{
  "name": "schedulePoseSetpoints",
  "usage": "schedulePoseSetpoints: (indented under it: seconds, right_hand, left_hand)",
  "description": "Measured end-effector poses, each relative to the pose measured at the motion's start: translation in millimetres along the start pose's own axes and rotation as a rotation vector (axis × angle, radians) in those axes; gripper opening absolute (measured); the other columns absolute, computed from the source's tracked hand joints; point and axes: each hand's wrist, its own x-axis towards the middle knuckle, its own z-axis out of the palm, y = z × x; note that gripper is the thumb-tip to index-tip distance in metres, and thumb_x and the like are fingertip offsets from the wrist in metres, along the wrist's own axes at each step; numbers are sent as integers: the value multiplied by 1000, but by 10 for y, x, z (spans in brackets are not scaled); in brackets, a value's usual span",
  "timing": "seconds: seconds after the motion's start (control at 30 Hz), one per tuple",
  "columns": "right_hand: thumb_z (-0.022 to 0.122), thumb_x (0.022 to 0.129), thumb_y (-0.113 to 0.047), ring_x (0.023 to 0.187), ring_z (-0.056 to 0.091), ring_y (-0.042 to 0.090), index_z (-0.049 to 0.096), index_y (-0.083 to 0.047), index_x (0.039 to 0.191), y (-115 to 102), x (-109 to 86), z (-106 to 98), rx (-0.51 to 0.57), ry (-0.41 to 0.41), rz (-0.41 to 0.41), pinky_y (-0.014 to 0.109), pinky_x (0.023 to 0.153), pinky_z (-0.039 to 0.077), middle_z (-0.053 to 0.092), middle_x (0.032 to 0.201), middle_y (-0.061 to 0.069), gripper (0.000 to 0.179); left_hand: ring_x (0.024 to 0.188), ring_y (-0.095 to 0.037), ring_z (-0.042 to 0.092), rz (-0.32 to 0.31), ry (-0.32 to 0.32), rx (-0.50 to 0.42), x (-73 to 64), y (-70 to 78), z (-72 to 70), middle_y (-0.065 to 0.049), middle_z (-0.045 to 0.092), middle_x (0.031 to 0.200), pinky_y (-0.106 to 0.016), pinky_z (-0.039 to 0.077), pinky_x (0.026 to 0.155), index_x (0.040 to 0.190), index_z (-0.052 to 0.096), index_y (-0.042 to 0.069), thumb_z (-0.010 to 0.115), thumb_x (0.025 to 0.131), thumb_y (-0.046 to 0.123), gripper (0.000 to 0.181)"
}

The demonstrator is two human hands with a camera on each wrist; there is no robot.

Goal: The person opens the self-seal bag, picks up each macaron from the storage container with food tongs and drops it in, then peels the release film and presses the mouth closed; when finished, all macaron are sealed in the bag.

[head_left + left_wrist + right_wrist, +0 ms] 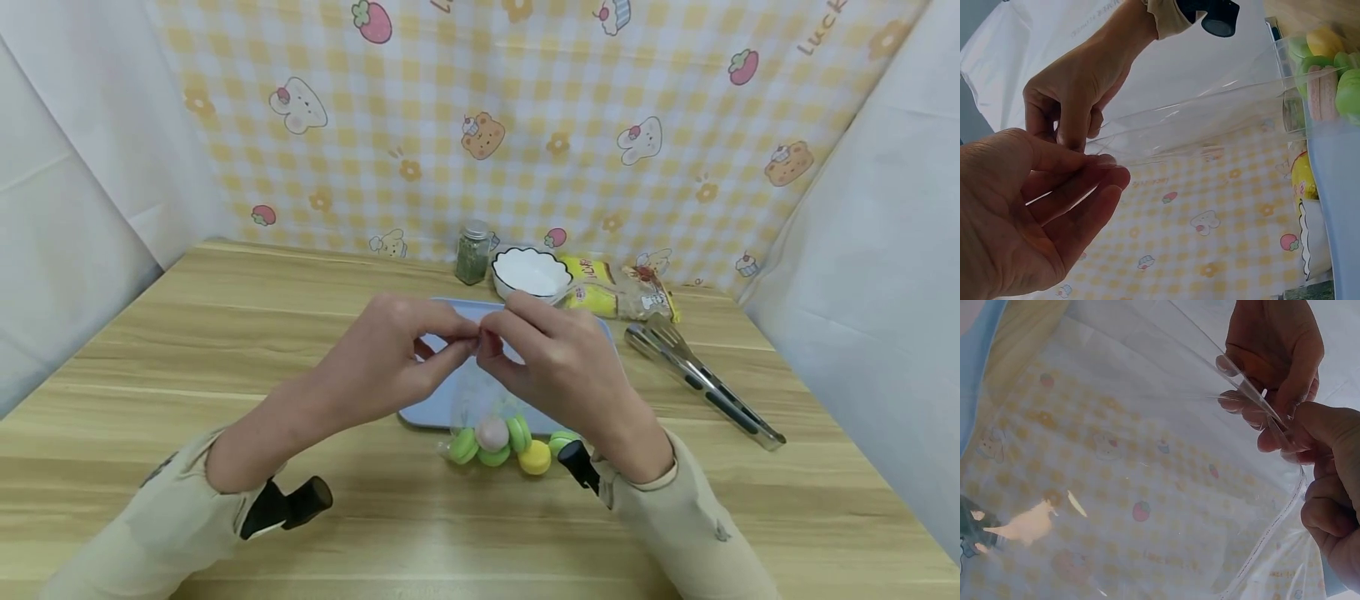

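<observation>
A clear plastic bag (1197, 119) hangs from both hands, its upper edge gathered between the fingertips. My left hand (397, 350) pinches the edge with thumb and forefinger. Right beside it, my right hand (558, 358) pinches the same edge, and the fingertips of the two hands meet. Several macarons lie at the bottom of the bag, among them a green macaron (463, 446), a pale pink macaron (492, 433) and a yellow macaron (535, 457). In the right wrist view a printed strip (1266, 534) runs along the film below the right fingers.
Behind the bag lies a light blue tray (427, 416), partly hidden by the hands. Farther back stand a jar of dried herbs (472, 254), a white scalloped bowl (532, 272) and yellow food packages (596, 302). Metal tongs (720, 396) lie on the right.
</observation>
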Motion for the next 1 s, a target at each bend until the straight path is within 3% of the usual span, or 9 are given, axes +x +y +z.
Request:
schedulePoseSetpoints:
  seconds: [0.33,0.83,1.0]
  right_hand:
    - [58,71,6,48,36,9,58,-3,71,31,13,2,116,71,59,20,41,29,44,65,2,9]
    - [57,71,6,51,34,9,59,-3,71,36,25,52,135,129,129,21,45,31,42,61,1,9]
    - [53,70,5,48,31,9,58,-2,68,76,37,23,120,239,185,22,44,27,37,56,1,8]
  left_hand:
    - [73,-2,62,-55,-2,-22,-3,14,-20,1,71,86,-17,49,54,94,75,4,65,84,1,14]
    - [65,1,61,-131,37,-56,-10,11,-29,3,71,82,-19,48,50,90,76,6,65,86,4,12]
    - [67,-1,62,-152,43,-72,1,0,-47,4,71,80,-21,48,49,90,76,7,64,86,6,13]
